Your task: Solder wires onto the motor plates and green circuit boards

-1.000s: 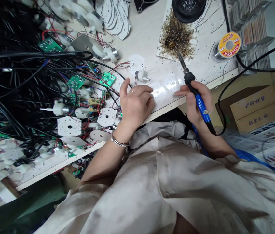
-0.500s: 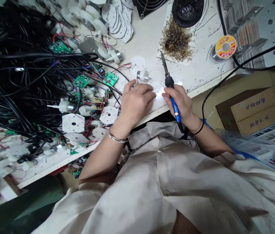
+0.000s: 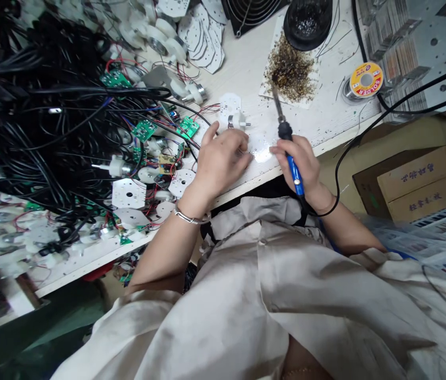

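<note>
Two bare hands are working at frame centre: the left hand [image 3: 223, 163] is spreading its fingers and pressing on a white round circuit board [image 3: 262, 154], while the right hand [image 3: 305, 163] is pinching a blue-handled soldering iron [image 3: 296, 179] pen-style, a steady grip, near a yellow spool labelled SOLDER [image 3: 366, 79] at upper right

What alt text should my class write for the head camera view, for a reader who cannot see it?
A person's right hand holds a blue-handled soldering iron beside a white circuit board, which the left hand touches, on a white workbench. Tangled black wires and green circuit boards crowd the left; a solder spool lies at right.
</note>
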`<act>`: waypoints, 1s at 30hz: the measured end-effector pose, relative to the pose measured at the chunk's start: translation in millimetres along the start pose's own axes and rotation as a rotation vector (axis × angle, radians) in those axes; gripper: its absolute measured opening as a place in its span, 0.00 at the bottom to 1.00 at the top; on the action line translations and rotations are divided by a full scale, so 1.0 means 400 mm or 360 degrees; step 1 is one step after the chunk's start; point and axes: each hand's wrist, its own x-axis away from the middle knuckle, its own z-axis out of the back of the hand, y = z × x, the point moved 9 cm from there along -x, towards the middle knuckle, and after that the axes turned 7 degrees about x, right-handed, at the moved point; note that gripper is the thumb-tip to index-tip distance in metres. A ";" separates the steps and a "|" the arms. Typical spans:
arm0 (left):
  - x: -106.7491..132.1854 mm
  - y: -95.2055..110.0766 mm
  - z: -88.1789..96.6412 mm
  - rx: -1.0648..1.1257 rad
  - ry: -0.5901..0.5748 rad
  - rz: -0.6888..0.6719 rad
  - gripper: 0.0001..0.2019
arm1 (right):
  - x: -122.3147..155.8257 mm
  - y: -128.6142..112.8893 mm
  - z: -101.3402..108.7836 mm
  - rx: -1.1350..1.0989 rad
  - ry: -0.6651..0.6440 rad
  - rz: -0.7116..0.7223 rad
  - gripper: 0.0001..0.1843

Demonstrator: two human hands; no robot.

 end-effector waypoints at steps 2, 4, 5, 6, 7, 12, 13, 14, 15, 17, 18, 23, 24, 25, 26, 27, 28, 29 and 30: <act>0.020 -0.016 0.061 0.0052 0.0146 0.0058 0.07 | -0.011 0.027 0.030 0.0029 0.0008 0.0005 0.14; 0.051 -0.030 0.134 0.0055 0.0307 0.0108 0.10 | -0.024 0.064 0.045 0.0081 -0.0071 -0.0014 0.15; 0.069 -0.035 0.163 0.0051 0.0349 0.0128 0.11 | -0.030 0.081 0.042 0.0103 -0.0154 -0.0020 0.18; 0.088 -0.037 0.184 0.0047 0.0353 0.0138 0.11 | -0.035 0.094 0.036 0.0123 -0.0254 -0.0024 0.22; 0.105 -0.035 0.196 0.0041 0.0328 0.0126 0.11 | -0.039 0.103 0.028 0.0145 -0.0346 -0.0022 0.25; 0.167 -0.023 0.174 -0.0090 0.0093 0.0043 0.11 | -0.052 0.085 0.012 0.0279 -0.0483 -0.0013 0.26; 0.173 -0.032 0.172 -0.0130 0.0089 0.0067 0.11 | -0.053 0.076 0.011 0.0316 -0.0482 -0.0013 0.26; 0.176 -0.044 0.176 -0.0174 0.0112 0.0101 0.11 | -0.053 0.068 0.009 0.0356 -0.0490 -0.0012 0.26; 0.178 -0.058 0.186 -0.0218 0.0161 0.0134 0.11 | -0.052 0.061 0.006 0.0387 -0.0507 -0.0011 0.26; 0.178 -0.083 0.212 -0.0292 0.0282 0.0188 0.11 | -0.047 0.057 0.000 0.0406 -0.0553 -0.0034 0.28; 0.174 -0.093 0.217 -0.0317 0.0300 0.0201 0.11 | -0.045 0.061 -0.002 0.0390 -0.0569 -0.0070 0.28; 0.124 -0.113 0.145 -0.0392 -0.0095 0.0169 0.10 | -0.045 0.086 -0.004 0.0260 -0.0535 -0.0172 0.26; 0.114 -0.114 0.129 -0.0392 -0.0186 0.0152 0.10 | -0.046 0.084 0.000 0.0252 -0.0495 -0.0154 0.26; 0.107 -0.115 0.118 -0.0392 -0.0255 0.0137 0.11 | -0.048 0.079 0.008 0.0254 -0.0433 -0.0136 0.25; 0.103 -0.117 0.116 -0.0397 -0.0289 0.0130 0.12 | -0.049 0.072 0.018 0.0264 -0.0356 -0.0118 0.24; 0.100 -0.117 0.120 -0.0399 -0.0288 0.0124 0.12 | -0.049 0.060 0.029 0.0275 -0.0272 -0.0093 0.24; 0.100 -0.115 0.129 -0.0395 -0.0257 0.0121 0.12 | -0.047 0.045 0.039 0.0285 -0.0195 -0.0059 0.25; 0.102 -0.109 0.140 -0.0375 -0.0197 0.0108 0.12 | -0.043 0.028 0.043 0.0292 -0.0138 -0.0032 0.26; 0.105 -0.097 0.150 -0.0337 -0.0118 0.0086 0.11 | -0.038 0.012 0.041 0.0292 -0.0113 -0.0014 0.27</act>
